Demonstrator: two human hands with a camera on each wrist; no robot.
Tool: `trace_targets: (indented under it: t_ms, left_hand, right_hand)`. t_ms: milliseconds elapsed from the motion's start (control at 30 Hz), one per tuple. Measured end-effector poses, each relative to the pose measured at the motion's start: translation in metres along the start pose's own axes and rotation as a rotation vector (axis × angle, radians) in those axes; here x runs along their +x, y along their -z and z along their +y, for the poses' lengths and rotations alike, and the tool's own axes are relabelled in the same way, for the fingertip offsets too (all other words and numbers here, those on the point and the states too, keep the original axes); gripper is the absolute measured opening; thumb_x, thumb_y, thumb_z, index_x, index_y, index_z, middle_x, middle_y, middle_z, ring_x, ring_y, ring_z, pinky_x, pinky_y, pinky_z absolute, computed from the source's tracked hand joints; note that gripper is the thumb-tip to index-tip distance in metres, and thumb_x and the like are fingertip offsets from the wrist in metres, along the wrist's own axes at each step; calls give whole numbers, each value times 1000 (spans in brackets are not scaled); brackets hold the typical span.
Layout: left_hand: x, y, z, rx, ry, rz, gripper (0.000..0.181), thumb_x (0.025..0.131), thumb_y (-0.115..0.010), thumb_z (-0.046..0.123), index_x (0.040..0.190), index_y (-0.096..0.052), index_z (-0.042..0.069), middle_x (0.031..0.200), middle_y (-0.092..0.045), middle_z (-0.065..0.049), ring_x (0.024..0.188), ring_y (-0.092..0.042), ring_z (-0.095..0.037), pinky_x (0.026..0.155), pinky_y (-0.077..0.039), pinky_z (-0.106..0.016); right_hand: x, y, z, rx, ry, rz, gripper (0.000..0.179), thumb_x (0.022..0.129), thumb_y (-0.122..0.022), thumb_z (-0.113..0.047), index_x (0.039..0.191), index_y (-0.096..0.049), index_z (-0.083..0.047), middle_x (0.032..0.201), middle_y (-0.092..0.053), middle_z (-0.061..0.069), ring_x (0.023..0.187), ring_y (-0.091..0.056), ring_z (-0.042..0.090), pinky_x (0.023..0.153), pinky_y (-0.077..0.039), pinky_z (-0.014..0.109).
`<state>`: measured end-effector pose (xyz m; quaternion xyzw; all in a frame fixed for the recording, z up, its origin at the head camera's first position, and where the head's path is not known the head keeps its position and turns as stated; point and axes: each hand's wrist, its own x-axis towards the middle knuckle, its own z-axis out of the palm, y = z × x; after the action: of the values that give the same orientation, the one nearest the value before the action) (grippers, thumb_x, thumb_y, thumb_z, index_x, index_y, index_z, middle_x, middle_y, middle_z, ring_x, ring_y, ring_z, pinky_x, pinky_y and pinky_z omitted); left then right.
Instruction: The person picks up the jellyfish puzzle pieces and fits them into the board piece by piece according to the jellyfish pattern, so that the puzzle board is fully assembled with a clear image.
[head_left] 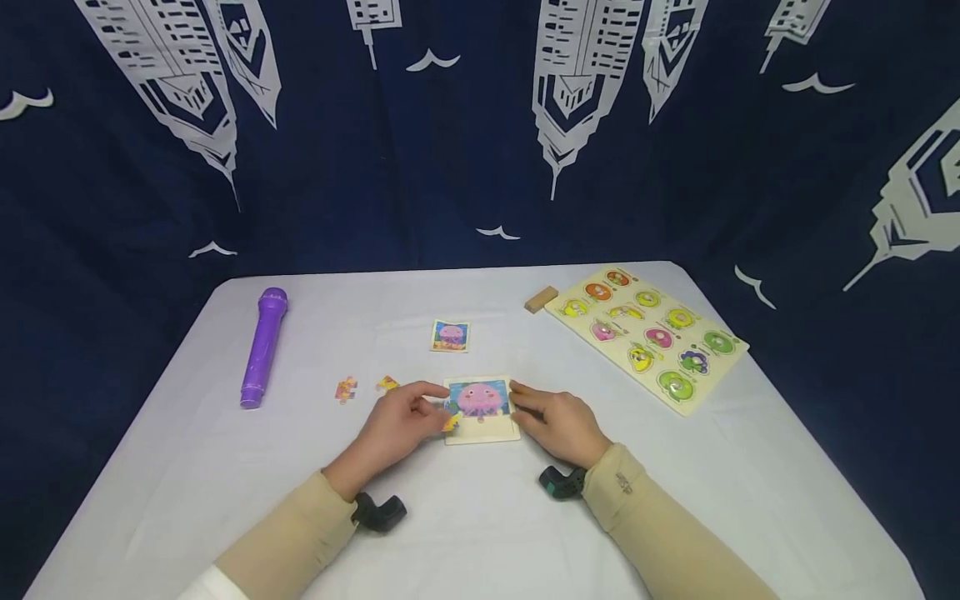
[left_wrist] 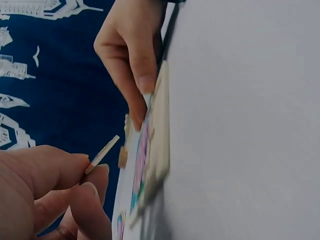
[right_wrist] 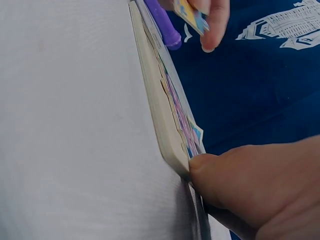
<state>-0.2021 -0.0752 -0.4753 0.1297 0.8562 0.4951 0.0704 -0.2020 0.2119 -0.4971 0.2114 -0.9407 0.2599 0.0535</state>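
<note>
A small jigsaw puzzle board (head_left: 495,430) lies flat on the white table in the head view. Its upper part shows a pink octopus on blue; the lower strip is bare wood. At its left side, my left hand (head_left: 403,422) pinches a yellow and blue puzzle piece (right_wrist: 189,15) between thumb and finger. The left wrist view shows this piece (left_wrist: 103,154) edge-on, raised and apart from the board. My right hand (head_left: 562,427) holds the board's right edge, its thumb (right_wrist: 207,170) against the near corner. Two loose orange puzzle pieces (head_left: 346,389) lie left of the left hand.
An octopus picture card (head_left: 450,337) lies beyond the board. To the left is a purple toy microphone (head_left: 264,346). A fruit puzzle board (head_left: 716,372) lies at the right, with a wooden block (head_left: 541,299) by its far left corner.
</note>
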Motion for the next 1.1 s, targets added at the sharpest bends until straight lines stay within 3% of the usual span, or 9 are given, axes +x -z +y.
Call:
trace_targets:
  t_ms: [267, 467, 767, 1100]
  left_hand:
    - [25, -35, 22, 95, -59, -36, 20, 89, -79, 25, 107, -74, 18, 74, -73, 13, 71, -65, -5, 64, -49, -29]
    - [33, -51, 23, 178, -65, -14, 19, 87, -80, 27, 105, -73, 22, 74, -70, 18, 70, -62, -2, 62, -47, -28]
    - [31, -61, 18, 306, -142, 25, 21, 91, -77, 31, 112, -73, 25, 82, -72, 23, 81, -66, 0, 66, -47, -25]
    - [29, -66, 17, 462, -203, 33, 26, 90, -80, 37, 114, -78, 27, 90, -64, 16, 74, -55, 0, 60, -42, -23]
  right_hand:
    - [0, 2, 0, -8, -13, -5, 40, 99, -69, -30, 135, -68, -14, 147, -59, -3, 127, -63, 25, 101, -53, 49]
    - [0, 2, 1, -7, -2, 2, 39, 99, -69, -29, 135, -68, -13, 146, -60, -2, 126, -64, 25, 99, -54, 49]
    - [1, 0, 2, -2, 26, 19, 37, 99, -69, -26, 133, -70, -12, 145, -61, -2, 124, -66, 24, 97, -55, 48]
    - [1, -2, 3, -1, 23, 19, 37, 99, -69, -28, 133, -70, -13, 145, -61, -2, 124, -66, 24, 97, -55, 48]
